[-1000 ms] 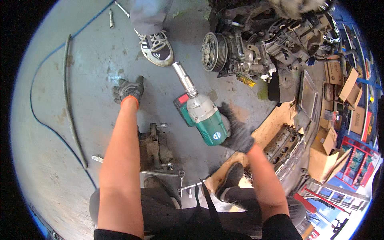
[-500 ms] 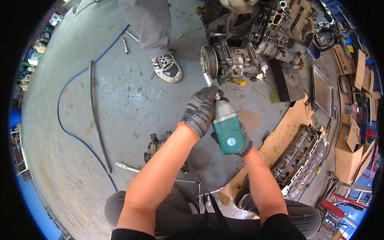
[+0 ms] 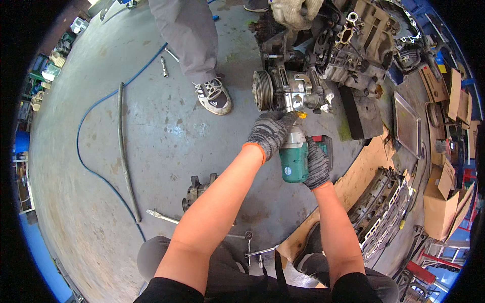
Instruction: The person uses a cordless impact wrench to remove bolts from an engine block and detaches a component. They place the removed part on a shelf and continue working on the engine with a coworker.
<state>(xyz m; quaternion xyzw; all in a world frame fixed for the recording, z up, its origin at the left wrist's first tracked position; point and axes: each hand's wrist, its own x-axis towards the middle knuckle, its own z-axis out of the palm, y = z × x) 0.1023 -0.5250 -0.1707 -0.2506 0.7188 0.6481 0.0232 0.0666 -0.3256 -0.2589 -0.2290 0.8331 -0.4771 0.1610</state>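
Note:
A green cordless impact wrench is in my gloved hands, its nose pointing away from me. My right hand is closed round its grip, with the battery end beside the fingers. Closed at the nose is my left hand, around the shiny socket. The socket's far end lies against or just over the ribbed-pulley compressor; whether it sits on a bolt, I cannot tell. A yellow connector shows just past my left fingers.
Beyond is a large engine block, with a co-worker's gloved hand over it. The co-worker's shoe stands to the left. A cylinder head lies on cardboard at right. An alternator, wrenches and a blue hose lie on the floor.
Both hands have carried the impact wrench forward and to the right. Its socket has gone from beside the pulley to the compressor's body. The co-worker's gloved hand shows lower over the engine.

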